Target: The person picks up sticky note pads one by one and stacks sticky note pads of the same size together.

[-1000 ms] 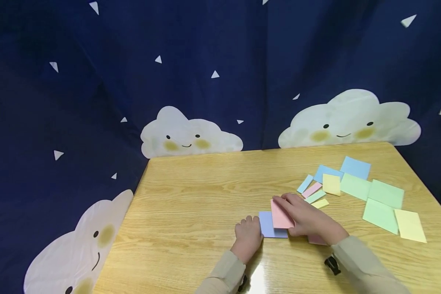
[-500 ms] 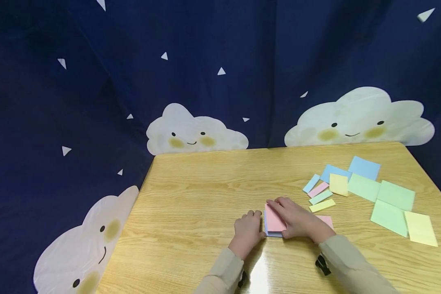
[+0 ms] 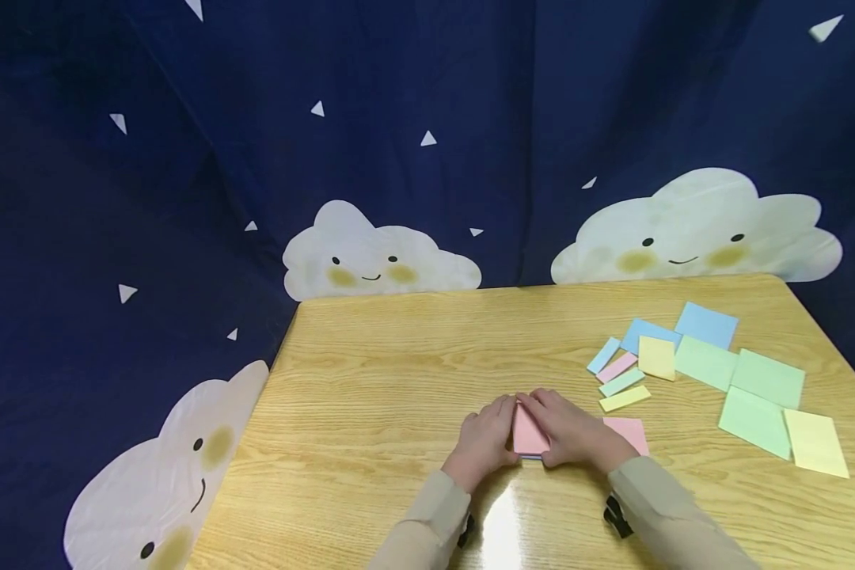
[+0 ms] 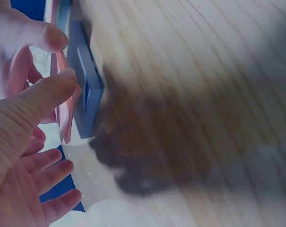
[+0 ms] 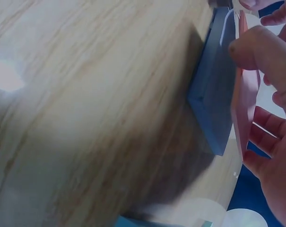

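Note:
Both hands meet at a pink sticky note pad (image 3: 530, 431) near the front middle of the table. The left hand (image 3: 480, 442) holds its left side, with the thumb at the near edge. On its right side the right hand (image 3: 573, 431) grips it between thumb and fingers. Directly beneath is a blue-violet sticky note pad (image 4: 87, 90), lying on the table; only a thin strip of it shows in the head view. In the right wrist view a gap separates the pink pad (image 5: 247, 99) from the blue-violet pad (image 5: 211, 94).
Right of the hands lies another pink note (image 3: 628, 431). Beyond it are narrow strips, among them a yellow strip (image 3: 625, 398) and a blue strip (image 3: 603, 355). Farther right spread several green notes (image 3: 767, 378), blue notes (image 3: 707, 324) and yellow notes (image 3: 816, 443). A dark curtain (image 3: 399, 71) borders the table.
The right hand has carried the pink pad left, over the blue-violet pad. The left hand has moved from beside the blue-violet pad onto the pink pad's left side.

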Action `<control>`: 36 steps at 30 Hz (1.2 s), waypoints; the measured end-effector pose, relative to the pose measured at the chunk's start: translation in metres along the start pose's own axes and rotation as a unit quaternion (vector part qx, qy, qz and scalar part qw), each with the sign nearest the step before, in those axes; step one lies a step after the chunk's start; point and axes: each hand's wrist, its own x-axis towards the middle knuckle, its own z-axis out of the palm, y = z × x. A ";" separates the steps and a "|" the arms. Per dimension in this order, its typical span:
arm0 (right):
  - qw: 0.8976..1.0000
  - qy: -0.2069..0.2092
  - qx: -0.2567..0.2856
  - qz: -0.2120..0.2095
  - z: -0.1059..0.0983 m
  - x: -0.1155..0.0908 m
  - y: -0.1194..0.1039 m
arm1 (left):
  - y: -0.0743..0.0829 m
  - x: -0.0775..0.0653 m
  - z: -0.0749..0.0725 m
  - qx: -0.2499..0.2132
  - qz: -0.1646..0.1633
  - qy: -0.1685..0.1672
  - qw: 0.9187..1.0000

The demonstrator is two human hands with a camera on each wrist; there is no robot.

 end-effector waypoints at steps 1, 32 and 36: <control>1.000 -0.002 0.002 0.003 0.001 0.000 0.000 | 0.000 0.000 0.001 -0.002 0.002 -0.006 1.000; 0.999 -0.032 0.006 0.015 0.011 -0.004 0.006 | -0.002 0.000 0.011 -0.017 -0.035 -0.064 0.997; 0.999 -0.039 0.002 0.019 0.011 -0.003 0.005 | -0.004 -0.001 0.010 -0.012 -0.047 -0.060 0.997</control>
